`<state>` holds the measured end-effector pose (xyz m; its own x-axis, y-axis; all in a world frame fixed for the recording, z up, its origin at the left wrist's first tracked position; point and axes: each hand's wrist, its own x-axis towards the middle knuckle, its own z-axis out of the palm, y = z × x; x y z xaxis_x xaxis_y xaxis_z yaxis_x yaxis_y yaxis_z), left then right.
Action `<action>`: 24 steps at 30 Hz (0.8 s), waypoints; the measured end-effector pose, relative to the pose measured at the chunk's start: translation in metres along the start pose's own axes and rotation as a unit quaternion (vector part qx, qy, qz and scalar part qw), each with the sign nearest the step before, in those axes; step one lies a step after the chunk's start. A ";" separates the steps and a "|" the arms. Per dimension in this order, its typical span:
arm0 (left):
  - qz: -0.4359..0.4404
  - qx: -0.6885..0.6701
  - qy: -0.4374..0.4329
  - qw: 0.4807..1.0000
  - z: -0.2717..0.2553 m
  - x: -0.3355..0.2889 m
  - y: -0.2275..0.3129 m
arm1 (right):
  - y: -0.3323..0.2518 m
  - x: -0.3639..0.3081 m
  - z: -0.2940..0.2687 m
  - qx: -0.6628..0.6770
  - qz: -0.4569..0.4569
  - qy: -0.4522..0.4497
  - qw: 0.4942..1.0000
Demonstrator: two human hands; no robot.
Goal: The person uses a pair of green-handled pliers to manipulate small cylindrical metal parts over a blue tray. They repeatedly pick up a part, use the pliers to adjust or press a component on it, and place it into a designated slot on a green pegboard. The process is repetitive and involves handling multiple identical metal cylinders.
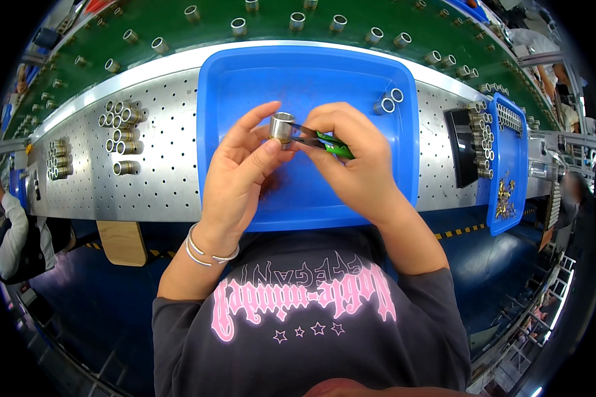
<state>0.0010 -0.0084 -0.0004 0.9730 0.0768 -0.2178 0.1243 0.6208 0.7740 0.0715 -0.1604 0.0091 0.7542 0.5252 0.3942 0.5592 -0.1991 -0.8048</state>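
While leaning over a workstation, a person in a dark printed top is looking down at their own two hands, which are meeting above a blue tray point(404, 178). Nearest the body, the left hand point(235, 175), with thin bracelets at the wrist, is pinching a short metal sleeve point(282, 127) between thumb and fingertips. The right hand point(357, 162) is closed around green-handled snips point(321, 141), its fingers curled and pressed together on the handles, with the dark tip touching the sleeve's side. This appears to be a trimming or cleaning step on the sleeve; the next move seems to call for a steady pinch and a small, careful closing of the tool at the sleeve's edge. The sleeve is being held above the tray's middle, its open end pointing up and slightly away from the person, so its long axis is running roughly upright, tilted a little. The snips are lying nearly level, pointing toward the person's left.

Farther off, two more sleeves point(388, 100) are lying in the tray's far right corner. The tray is resting on a perforated metal surface point(165, 172), where a cluster of finished sleeves point(121, 127) is lying on its side at the left and a narrow blue bin point(520, 165) is standing at the right. Beyond that, a green conveyor point(351, 53) is carrying spaced upright sleeves.
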 end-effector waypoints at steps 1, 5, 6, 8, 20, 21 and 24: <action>-0.001 -0.003 0.004 1.000 0.001 0.000 0.000 | -0.001 0.001 -0.001 0.002 -0.004 0.006 1.000; -0.018 -0.043 -0.018 0.999 -0.001 0.001 -0.001 | -0.006 0.000 -0.002 0.023 0.038 -0.007 0.999; -0.031 -0.050 -0.016 0.998 -0.001 0.002 0.000 | -0.003 -0.001 -0.001 0.041 0.047 -0.003 0.998; -0.056 -0.065 -0.012 0.996 -0.001 0.003 0.002 | -0.003 -0.001 -0.001 0.059 0.057 -0.006 0.997; -0.061 -0.064 -0.003 0.996 -0.001 0.003 0.004 | -0.001 -0.001 -0.001 0.050 0.036 0.008 0.998; -0.040 -0.035 0.001 0.999 0.000 0.003 0.002 | -0.004 0.000 -0.001 0.019 0.030 0.009 0.999; 0.010 0.029 0.001 1.000 0.002 0.004 -0.003 | -0.006 -0.001 -0.001 -0.019 0.003 0.017 1.000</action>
<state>0.0046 -0.0111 -0.0022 0.9748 0.0908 -0.2038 0.1163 0.5727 0.8114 0.0675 -0.1604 0.0138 0.7682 0.4957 0.4051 0.5669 -0.2327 -0.7903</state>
